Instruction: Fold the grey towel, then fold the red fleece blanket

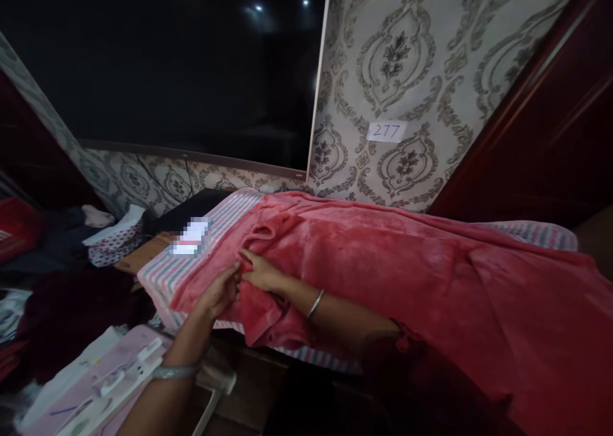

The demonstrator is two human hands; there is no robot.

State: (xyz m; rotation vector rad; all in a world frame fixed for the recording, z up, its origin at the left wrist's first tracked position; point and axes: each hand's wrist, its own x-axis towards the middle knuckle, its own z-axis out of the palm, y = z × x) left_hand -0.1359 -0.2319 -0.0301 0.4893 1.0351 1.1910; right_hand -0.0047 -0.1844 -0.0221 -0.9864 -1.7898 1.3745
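Observation:
A coral-red plush blanket [407, 263] lies over a striped sheet [165, 273] on a long padded surface. My left hand [224, 290] is at the blanket's left part, its fingers curled on a bunched fold. Close beside it, my right hand [261, 273] grips the same gathered fabric, with the fingertips of both hands nearly meeting. Loose folds rise just behind the right hand, and a bunched corner hangs below it over the front edge. The fabric partly hides the fingertips.
A blurred-out phone-like object [191, 237] lies on the striped sheet. To the left are a polka-dot item [115, 238], dark clothes [81, 321] and a pink-and-white table [105, 385] with small items. A large television [191, 72] hangs behind; a paper marked 277 [387, 131] is on the wall.

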